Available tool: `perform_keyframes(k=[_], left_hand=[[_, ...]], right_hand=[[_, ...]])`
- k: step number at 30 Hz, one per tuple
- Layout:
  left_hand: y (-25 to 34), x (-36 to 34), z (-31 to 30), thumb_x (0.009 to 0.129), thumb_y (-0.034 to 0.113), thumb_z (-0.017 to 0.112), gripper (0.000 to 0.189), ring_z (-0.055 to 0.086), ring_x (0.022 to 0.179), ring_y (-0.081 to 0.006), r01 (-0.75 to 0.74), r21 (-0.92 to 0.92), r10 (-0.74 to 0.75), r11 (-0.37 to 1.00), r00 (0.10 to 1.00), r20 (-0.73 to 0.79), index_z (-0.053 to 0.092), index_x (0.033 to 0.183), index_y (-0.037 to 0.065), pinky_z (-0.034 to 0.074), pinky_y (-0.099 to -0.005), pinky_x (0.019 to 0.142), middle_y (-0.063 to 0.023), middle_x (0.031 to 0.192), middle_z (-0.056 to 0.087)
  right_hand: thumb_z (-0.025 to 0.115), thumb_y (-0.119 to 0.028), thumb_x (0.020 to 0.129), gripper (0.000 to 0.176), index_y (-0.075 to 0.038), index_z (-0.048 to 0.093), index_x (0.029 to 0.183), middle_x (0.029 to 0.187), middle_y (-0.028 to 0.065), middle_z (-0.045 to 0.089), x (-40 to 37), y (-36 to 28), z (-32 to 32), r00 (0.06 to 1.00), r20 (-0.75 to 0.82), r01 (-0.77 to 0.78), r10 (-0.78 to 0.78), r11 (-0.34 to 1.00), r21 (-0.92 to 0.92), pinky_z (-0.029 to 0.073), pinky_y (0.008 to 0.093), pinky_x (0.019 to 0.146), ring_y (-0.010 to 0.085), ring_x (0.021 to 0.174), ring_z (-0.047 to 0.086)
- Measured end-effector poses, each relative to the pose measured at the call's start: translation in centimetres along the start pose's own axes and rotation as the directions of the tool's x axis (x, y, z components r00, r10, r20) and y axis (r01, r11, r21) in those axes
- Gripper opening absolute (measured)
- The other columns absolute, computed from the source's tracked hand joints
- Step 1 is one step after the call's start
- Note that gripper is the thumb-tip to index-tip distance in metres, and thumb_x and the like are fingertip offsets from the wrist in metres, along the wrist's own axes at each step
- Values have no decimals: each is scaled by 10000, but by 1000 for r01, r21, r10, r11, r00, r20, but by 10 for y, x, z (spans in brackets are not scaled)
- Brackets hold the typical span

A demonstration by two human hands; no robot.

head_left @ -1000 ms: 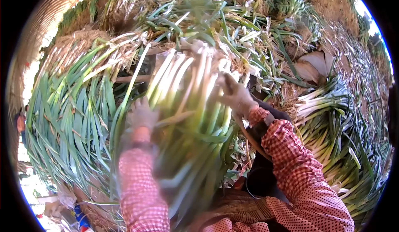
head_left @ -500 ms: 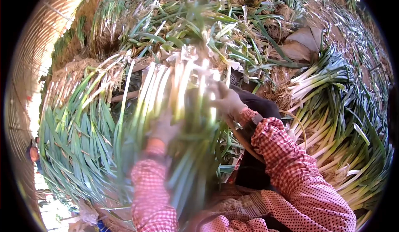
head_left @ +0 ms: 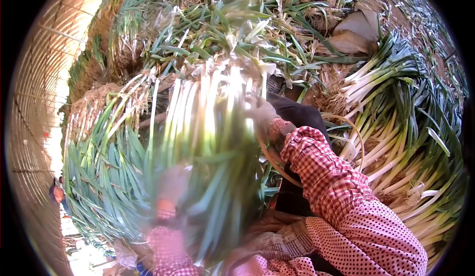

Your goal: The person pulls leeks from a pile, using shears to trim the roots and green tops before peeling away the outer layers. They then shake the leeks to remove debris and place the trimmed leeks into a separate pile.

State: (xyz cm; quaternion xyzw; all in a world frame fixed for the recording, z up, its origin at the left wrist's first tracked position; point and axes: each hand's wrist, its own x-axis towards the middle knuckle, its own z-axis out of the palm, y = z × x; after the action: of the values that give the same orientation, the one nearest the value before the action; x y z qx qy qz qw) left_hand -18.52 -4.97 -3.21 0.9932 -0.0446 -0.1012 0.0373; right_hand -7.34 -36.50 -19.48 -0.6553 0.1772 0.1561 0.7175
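Observation:
A bundle of green onions (head_left: 210,112), white stalks away from me and green leaves toward me, lies in front of me. My right hand (head_left: 263,113), in a pale glove, is at the bundle's right edge, its fingers curled against the white stalks. My left hand (head_left: 173,181) is over the leaves at the bundle's lower left. Motion smears it, so its fingers cannot be made out. Red checked sleeves (head_left: 324,169) cover both arms. Pale peeled skins and leaf scraps (head_left: 237,43) lie just beyond the white ends.
A row of green onions with brown roots (head_left: 106,152) lies to the left. More green onions with white stalks (head_left: 391,147) are heaped on the right. A thin tan hoop (head_left: 362,150) curves beside my right arm. Brown sheeting (head_left: 354,31) lies farther back. A ribbed wall (head_left: 39,102) rises at the left.
My left hand has slid down and left along the leaves, toward me. My right hand has shifted slightly left and up at the bundle's edge. The view has tilted a little.

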Motion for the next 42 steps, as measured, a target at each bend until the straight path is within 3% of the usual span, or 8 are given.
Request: perform_keyframes(k=[6,11,16,20,24,28,31,42], left_hand=[[0,-30,-43,931,285,666,311,468,601,-100,-44,-329,9,943,994,-106,653,841,-12,396,-303,543,-23,631,529],[40,-37,-136,954,226,674,168,490,588,-134,66,-435,-209,898,934,-289,699,922,63,423,-327,547,-34,686,591],[26,10,-222,1009,212,625,176,425,546,-47,-256,51,200,965,600,-775,716,943,77,345,-256,470,42,663,497],[68,82,-272,936,435,696,422,589,755,-166,-147,297,328,944,536,-778,668,1159,77,494,-371,676,-43,846,628],[86,175,-200,857,460,757,601,648,1095,-293,57,647,397,761,747,-533,599,1310,97,529,-416,914,-144,1233,657],[128,197,-4,857,369,751,460,615,1156,-331,-310,-202,239,929,920,-312,658,1163,38,481,-412,1017,-159,1224,654],[157,189,83,885,275,684,323,646,1115,-324,-167,-222,171,961,985,-1,689,1110,43,503,-403,974,-173,1154,689],[179,192,166,886,290,683,360,644,1064,-424,53,-334,-46,941,999,27,649,1123,22,513,-478,917,-247,1098,685]], right_hand=[[797,-206,740,719,26,520,1361,1197,159,652,-11,-16,-2,992,-102,-69,72,997,34,531,334,887,257,1033,664],[786,-186,772,707,35,511,1385,1182,162,649,-7,-19,0,1000,20,-23,19,979,204,535,310,848,234,983,657],[783,-164,781,748,29,481,1438,1158,149,653,-22,-80,-78,980,145,50,-134,877,478,544,259,766,176,846,647],[741,-101,826,737,-8,440,1492,1244,132,638,-42,-70,-151,958,169,225,-229,973,46,554,250,763,150,878,658],[770,-59,750,883,40,361,1527,1338,93,593,-58,-54,-170,951,303,49,-61,998,46,480,260,957,157,1144,583],[701,23,761,796,75,393,1493,1437,99,546,-46,-57,-171,897,438,75,-61,997,-16,448,226,986,137,1232,551],[722,-22,750,805,45,416,1492,1411,134,584,11,-15,-167,889,457,7,-17,1000,24,461,232,975,175,1215,586],[801,-220,721,842,-97,482,1491,1278,120,661,76,-21,-140,937,335,168,-102,970,-174,470,320,1008,225,1149,622]])
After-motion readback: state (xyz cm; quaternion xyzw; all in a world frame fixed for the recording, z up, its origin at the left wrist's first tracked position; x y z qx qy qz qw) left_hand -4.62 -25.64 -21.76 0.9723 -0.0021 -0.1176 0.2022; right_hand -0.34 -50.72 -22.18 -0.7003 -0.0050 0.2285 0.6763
